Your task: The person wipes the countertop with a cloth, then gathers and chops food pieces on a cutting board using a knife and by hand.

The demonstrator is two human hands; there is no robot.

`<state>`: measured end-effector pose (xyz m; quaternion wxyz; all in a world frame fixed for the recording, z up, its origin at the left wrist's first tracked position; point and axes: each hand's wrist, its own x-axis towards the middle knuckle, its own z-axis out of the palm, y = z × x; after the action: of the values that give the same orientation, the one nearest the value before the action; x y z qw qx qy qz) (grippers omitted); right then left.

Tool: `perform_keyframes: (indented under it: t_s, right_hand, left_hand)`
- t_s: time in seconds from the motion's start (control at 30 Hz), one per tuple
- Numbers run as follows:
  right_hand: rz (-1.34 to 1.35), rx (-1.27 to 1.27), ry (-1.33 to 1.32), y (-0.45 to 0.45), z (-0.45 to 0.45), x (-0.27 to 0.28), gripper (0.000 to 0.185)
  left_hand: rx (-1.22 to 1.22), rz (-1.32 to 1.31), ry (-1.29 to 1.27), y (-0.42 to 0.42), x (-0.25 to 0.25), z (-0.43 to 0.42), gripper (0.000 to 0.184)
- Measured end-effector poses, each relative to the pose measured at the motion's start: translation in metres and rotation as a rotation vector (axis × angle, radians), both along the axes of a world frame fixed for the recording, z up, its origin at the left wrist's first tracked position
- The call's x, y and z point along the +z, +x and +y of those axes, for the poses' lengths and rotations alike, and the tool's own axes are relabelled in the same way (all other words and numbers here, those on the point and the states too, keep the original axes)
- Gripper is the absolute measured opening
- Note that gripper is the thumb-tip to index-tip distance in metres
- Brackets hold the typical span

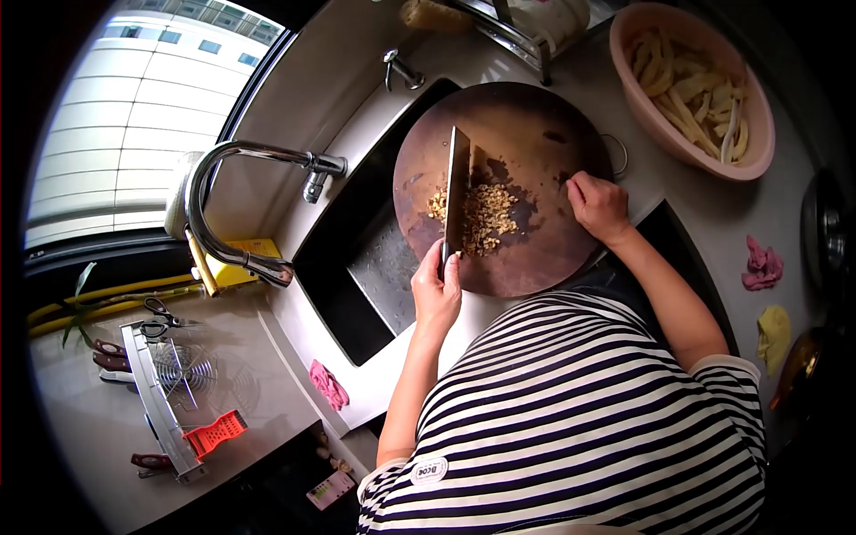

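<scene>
My left hand is wrapped round the handle of a cleaver. Its blade stands on edge on a round brown chopping board. Chopped light-brown bits lie in a heap, mostly right of the blade, with a few on its left side. At the board's right side my right hand is closed in a fist, resting on or just over the board. What those fingers hold, if anything, is hidden. A dark wet patch shows around the bits.
Beneath the board is a dark sink with a curved chrome faucet on its left. A pink basin of pale strips stands upper right. Scissors, a knife rack and an orange grater are at left.
</scene>
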<state>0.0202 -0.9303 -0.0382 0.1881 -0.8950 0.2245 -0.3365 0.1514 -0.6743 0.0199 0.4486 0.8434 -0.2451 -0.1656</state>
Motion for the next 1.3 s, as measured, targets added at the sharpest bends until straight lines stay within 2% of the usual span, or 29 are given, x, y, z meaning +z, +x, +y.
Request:
perform_keyframes:
  t_s: [0.07,0.17,0.2,0.27,0.33,0.37,0.47,0.5,0.57,0.63,0.7,0.8,1.03,1.3]
  right_hand:
    - [0.017,-0.001,0.021,-0.001,0.0,0.001,0.015]
    - [0.003,0.008,0.04,-0.001,-0.004,-0.007,0.012]
    - [-0.114,0.072,0.195,0.001,-0.003,0.005,0.01]
    - [-0.342,0.201,0.52,0.002,0.011,0.063,0.007]
    - [-0.491,0.4,0.525,-0.017,0.027,0.162,0.005]
    - [-0.561,0.444,0.544,-0.031,0.037,0.201,0.011]
    - [-0.605,1.248,0.684,-0.043,0.024,0.259,0.015]
    - [-0.639,1.425,0.716,-0.043,0.025,0.271,0.015]
    - [-0.728,1.579,0.755,-0.044,0.034,0.283,0.014]
    - [-0.772,1.638,0.764,-0.044,0.039,0.284,0.014]
    - [-0.8,1.664,0.777,-0.043,0.043,0.283,0.014]
    - [-0.826,1.687,0.77,-0.041,0.045,0.279,0.013]
    - [-0.869,1.691,0.763,-0.041,0.046,0.277,0.012]
    - [-0.901,1.685,0.702,-0.046,0.039,0.274,0.012]
  left_hand:
    - [0.028,-0.028,-0.028,0.001,-0.012,0.002,0.025]
    - [0.045,0.106,-0.059,0.002,-0.005,0.003,0.026]
    - [0.038,0.064,-0.078,0.0,-0.003,0.003,0.026]
    - [0.027,-0.019,-0.102,-0.004,0.001,0.007,0.026]
    - [0.03,0.036,-0.075,-0.008,0.008,0.012,0.026]
    - [0.033,0.06,-0.055,-0.011,0.01,0.013,0.026]
    - [0.018,-0.007,-0.033,-0.012,-0.003,0.008,0.026]
    - [0.029,-0.035,-0.056,-0.011,-0.009,0.007,0.026]
    - [0.056,-0.032,-0.092,-0.008,-0.015,0.002,0.025]
    - [0.098,0.063,-0.083,-0.007,-0.01,-0.002,0.026]
    - [0.076,-0.003,-0.163,-0.005,-0.017,0.0,0.027]
    - [0.092,0.132,-0.21,-0.011,0.011,-0.002,0.026]
    - [0.084,0.167,-0.222,-0.021,0.007,0.016,0.03]
    - [0.044,0.063,-0.134,-0.025,-0.012,0.015,0.03]
